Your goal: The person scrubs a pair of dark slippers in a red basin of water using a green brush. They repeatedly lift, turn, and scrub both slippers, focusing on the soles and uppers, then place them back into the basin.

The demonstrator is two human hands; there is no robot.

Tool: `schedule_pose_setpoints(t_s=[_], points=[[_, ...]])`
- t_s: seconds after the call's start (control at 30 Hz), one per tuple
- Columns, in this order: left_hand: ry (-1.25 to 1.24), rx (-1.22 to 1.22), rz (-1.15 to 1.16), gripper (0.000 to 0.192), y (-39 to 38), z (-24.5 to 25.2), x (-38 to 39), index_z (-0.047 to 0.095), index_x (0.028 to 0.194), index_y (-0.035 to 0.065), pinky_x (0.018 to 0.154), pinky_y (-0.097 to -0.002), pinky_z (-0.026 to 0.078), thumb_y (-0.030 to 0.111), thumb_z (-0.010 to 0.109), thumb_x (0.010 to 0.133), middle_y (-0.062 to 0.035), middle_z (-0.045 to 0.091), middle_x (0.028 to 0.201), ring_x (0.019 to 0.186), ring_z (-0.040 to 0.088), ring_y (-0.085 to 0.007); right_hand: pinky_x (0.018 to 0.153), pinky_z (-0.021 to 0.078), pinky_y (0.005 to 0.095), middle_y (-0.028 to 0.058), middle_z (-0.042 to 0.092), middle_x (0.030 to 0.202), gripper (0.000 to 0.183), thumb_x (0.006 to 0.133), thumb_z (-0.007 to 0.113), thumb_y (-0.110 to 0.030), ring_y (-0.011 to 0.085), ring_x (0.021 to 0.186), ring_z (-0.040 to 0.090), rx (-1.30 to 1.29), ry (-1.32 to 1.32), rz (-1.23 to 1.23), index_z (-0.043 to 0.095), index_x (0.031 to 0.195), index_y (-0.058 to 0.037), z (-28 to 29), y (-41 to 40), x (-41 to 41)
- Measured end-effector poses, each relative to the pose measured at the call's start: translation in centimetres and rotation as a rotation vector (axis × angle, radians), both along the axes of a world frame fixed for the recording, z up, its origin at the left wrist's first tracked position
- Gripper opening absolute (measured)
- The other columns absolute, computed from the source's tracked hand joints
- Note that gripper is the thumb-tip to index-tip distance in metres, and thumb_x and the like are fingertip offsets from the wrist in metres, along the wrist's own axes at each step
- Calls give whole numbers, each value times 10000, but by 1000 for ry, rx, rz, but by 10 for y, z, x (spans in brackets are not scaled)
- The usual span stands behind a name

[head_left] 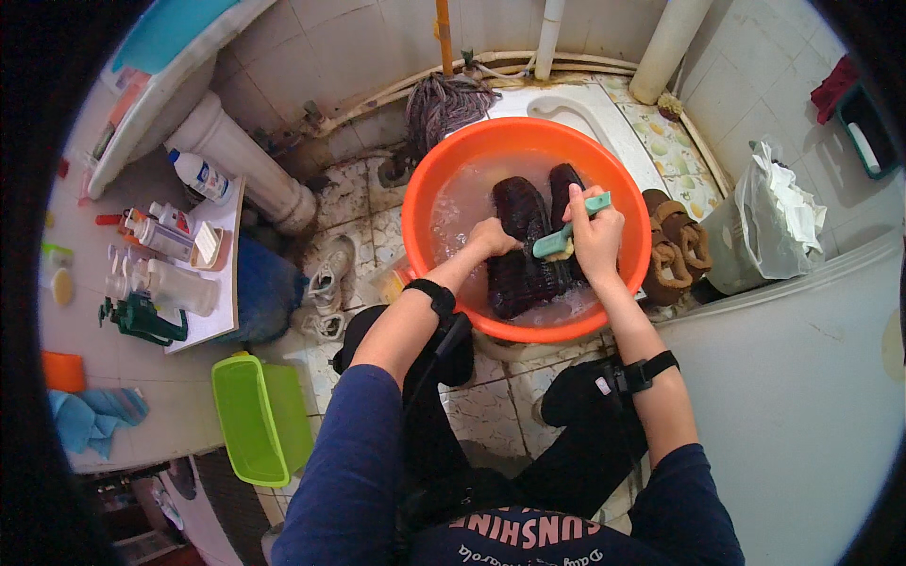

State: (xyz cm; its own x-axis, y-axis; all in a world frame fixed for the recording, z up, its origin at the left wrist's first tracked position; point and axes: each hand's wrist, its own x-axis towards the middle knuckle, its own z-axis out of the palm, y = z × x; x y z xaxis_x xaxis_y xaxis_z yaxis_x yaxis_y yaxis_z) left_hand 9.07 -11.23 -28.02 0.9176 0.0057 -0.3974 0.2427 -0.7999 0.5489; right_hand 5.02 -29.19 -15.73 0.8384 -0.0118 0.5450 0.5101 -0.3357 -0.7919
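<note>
A large orange plastic basin [417, 212] stands before me, holding cloudy, sudsy water [456, 191]. Two long, dark, ribbed pieces [520, 205] lie side by side in it, wet and partly under water; they look like footwear, but the kind is unclear. My left hand [494, 239] grips the edge of the nearer-left piece, its fingertips partly hidden. In my right hand [596, 230] is the handle of a green scrubbing brush [553, 244], tilted with its pale bristles down against the dark material.
Brown fleece-lined slippers [669, 247] and a lined waste bin [768, 219] stand right of the basin. Left are white sneakers [329, 272], a green tub [263, 417] and a board with several bottles [180, 283]. A mop head [446, 110] rests behind.
</note>
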Motion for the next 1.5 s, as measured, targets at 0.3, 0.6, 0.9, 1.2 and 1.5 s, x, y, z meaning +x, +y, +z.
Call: schedule_pose_setpoints(t_s=[0.3,0.6,0.9,1.2,1.5], points=[[6,-6,-14,811,7,10,-3,660,1023,-76,844,-406,507,618,748,613,-264,647,1050,988,643,-357,465,392,283,34,552,529,362,949,563,-229,110,461,520,66,30,-27,499,645,-42,5,-5,1],[139,-654,362,862,15,33,-4,554,1223,-57,892,-420,456,606,717,697,-209,583,1194,1108,568,-305,503,409,277,29,561,556,369,955,555,-246,104,510,530,131,83,-82,504,652,-41,7,-10,2],[364,-333,126,1189,17,28,-29,255,1390,-124,1029,-399,387,477,860,562,-243,362,1414,1283,416,-323,527,429,286,48,596,589,346,945,567,-247,125,535,563,81,122,-47,528,676,-32,-1,-9,3],[55,26,101,916,3,13,-25,448,1240,-103,932,-394,473,384,849,575,-265,569,1200,1136,562,-349,485,445,225,31,609,646,304,948,569,-242,67,529,549,-22,164,94,553,737,-24,-8,0,-1],[62,30,100,947,5,5,-25,421,1261,-79,933,-386,476,401,855,570,-246,577,1207,1122,578,-345,503,432,275,53,560,572,314,945,563,-199,108,538,572,-256,182,273,494,701,-15,-41,12,-11]])
